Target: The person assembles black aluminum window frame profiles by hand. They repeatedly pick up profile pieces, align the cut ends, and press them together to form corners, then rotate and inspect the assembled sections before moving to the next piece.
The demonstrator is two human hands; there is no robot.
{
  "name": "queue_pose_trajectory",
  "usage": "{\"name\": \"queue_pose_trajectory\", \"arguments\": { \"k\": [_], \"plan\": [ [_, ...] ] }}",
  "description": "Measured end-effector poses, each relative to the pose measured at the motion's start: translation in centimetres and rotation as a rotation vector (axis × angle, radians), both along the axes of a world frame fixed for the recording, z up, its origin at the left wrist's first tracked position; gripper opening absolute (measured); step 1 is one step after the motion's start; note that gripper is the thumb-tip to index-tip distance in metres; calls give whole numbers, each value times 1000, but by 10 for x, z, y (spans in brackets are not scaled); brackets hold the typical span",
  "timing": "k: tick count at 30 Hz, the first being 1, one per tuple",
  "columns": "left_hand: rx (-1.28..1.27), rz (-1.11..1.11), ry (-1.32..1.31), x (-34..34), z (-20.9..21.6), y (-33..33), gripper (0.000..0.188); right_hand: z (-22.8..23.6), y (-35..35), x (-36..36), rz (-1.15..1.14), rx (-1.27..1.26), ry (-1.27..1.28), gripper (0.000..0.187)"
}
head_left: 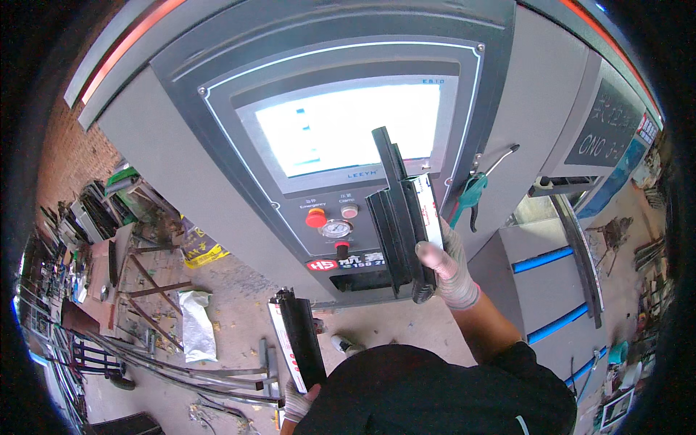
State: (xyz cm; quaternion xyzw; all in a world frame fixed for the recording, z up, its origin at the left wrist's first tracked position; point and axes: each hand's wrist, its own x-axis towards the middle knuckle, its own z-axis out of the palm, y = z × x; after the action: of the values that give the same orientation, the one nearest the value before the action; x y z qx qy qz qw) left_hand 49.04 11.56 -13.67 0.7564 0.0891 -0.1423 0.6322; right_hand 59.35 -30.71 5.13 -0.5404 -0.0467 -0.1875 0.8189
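Note:
My right hand [451, 274], in a pale work glove with bare fingertips, is closed round a short black window-frame profile [395, 235] with a white film strip along one side. This piece is raised before the control panel, and its upper end overlaps the lit screen [348, 127]. Low down near my body, my left hand [299, 400], also gloved, grips a second black profile [303, 341], which carries white film on its left face. The two pieces are apart. Part of the left hand's fingers is hidden behind its piece.
The grey machine's panel has a red emergency button [316, 218], a round gauge [336, 228] and a pale push button [349, 211]. A teal air gun [473, 194] hangs at its right. Blue-edged rollers [542, 259] stand further right. Long metal bars [181, 366] and a white sack [197, 326] lie left.

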Motion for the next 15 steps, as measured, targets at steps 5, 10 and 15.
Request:
{"name": "queue_pose_trajectory", "arguments": {
  "k": [5,10,15],
  "plan": [
    [13,65,4,-6,6,-5,62,-6,3,10,-51,-37,6,77],
    [24,61,80,-9,7,-5,61,-18,7,6,38,84,43,77],
    [-78,50,57,-8,2,-4,61,-19,8,0,17,-47,37,70]
  ]
}}
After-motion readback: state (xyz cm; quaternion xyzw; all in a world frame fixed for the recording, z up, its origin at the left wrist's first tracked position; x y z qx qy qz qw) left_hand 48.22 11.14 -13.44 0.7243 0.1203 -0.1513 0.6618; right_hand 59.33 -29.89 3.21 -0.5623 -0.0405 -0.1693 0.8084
